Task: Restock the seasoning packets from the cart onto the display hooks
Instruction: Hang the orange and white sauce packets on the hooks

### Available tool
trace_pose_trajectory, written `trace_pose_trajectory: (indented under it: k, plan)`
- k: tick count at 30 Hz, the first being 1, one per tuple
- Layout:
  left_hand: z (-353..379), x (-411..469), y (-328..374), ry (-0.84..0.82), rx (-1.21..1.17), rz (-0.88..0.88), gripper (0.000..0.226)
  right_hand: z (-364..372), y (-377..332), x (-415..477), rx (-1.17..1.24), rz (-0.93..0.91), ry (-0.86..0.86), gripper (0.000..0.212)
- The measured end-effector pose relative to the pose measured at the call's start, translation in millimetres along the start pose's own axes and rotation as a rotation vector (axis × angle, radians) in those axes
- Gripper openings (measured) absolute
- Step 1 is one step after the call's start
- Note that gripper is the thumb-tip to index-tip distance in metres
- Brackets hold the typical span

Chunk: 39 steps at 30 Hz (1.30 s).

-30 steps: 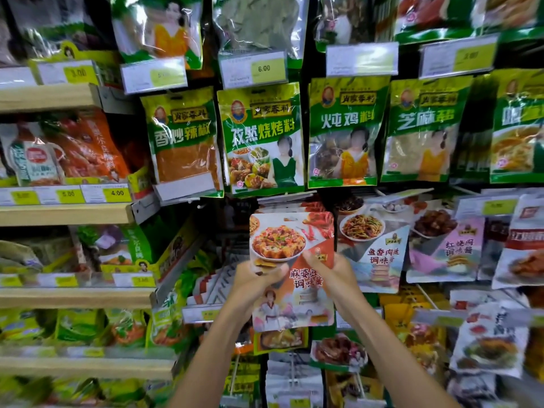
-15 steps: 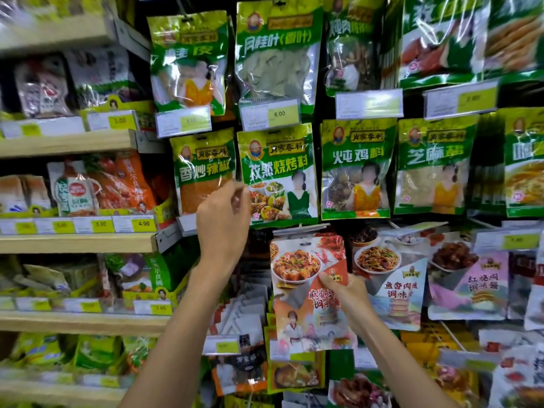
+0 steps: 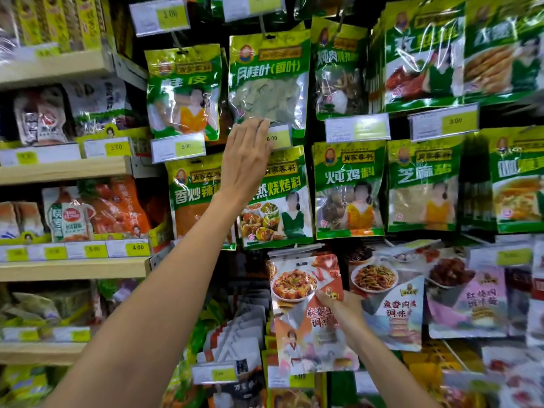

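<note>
My right hand holds an orange-and-white mapo tofu seasoning packet by its right edge, thumb on the front, in front of the same kind of packets on a hook. My left hand is raised with straight fingers, its fingertips at the price tag under the green bay leaf packet. It covers part of the green cumin barbecue packet. The cart is out of view.
Green seasoning packets hang in rows across the dark hook wall, with a chicken stew packet and a sesame packet to the right. Wooden shelves with price labels jut out at left. Fish-flavoured pork packets hang beside my right hand.
My left hand let go of the mapo tofu packet and rose to the tag under the bay leaf packet. My right hand keeps holding the packet. My view tilted upward.
</note>
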<state>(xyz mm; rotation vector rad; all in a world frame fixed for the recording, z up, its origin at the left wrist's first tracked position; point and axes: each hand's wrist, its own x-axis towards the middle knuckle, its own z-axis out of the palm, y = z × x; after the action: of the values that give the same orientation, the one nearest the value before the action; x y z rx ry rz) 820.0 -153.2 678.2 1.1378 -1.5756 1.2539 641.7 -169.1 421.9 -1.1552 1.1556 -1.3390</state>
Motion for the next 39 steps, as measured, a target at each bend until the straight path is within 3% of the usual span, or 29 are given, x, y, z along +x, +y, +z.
trace_pose_trajectory:
  k: [11,15,18,25,31,39]
  plan:
    - [-2,-4,-9,-0.041,-0.003,0.057,0.045,25,-3,30,-0.097,0.074,0.257,0.014]
    - [-4,-3,-8,-0.047,-0.019,0.050,0.045,31,-6,35,-0.119,0.106,0.288,0.034]
    - [-5,-3,-7,-0.058,-0.028,0.048,0.046,32,-5,30,-0.134,0.094,0.271,0.034]
    - [-10,-3,-9,-0.077,-0.058,0.051,0.047,18,1,1,-0.241,-0.036,0.144,0.026]
    - [-14,-17,5,0.007,-0.128,-0.012,0.042,1,-18,-33,-0.382,-0.209,0.177,0.036]
    - [-14,-81,93,0.071,-0.386,0.024,0.032,-81,-20,-76,-0.525,-0.431,0.240,0.030]
